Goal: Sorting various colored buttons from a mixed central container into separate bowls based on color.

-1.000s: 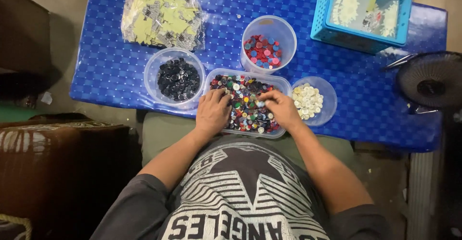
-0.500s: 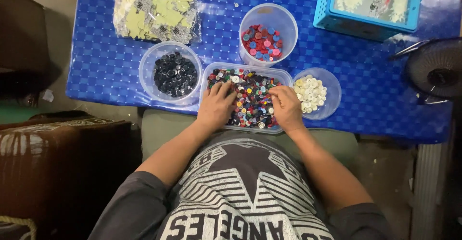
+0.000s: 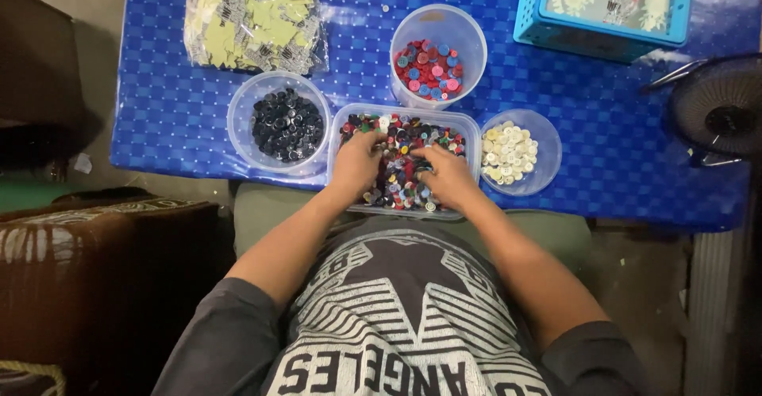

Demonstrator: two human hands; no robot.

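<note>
A clear rectangular tub (image 3: 474, 126) of mixed coloured buttons (image 3: 401, 170) sits at the near edge of the blue checked table (image 3: 611, 134). My left hand (image 3: 357, 166) rests palm down on the tub's left half, fingers curled into the buttons. On the right half lies my right hand (image 3: 448, 178), its fingertips pointing left toward the other hand and pressed among the buttons. Whether either hand pinches a button is hidden. Both forearms reach in from my lap.
Around the tub stand a round bowl of black buttons (image 3: 287, 124) at left, a tall cup of red and blue buttons (image 3: 429, 69) behind, and a bowl of white buttons (image 3: 508, 151) at right. Farther back are a plastic bag of pale yellow pieces (image 3: 250, 19) and a blue basket (image 3: 603, 7). A fan (image 3: 714, 114) is at right.
Both hands have shifted a little inside the tub, drawing closer together over its middle. The view has moved slightly; the containers stay put.
</note>
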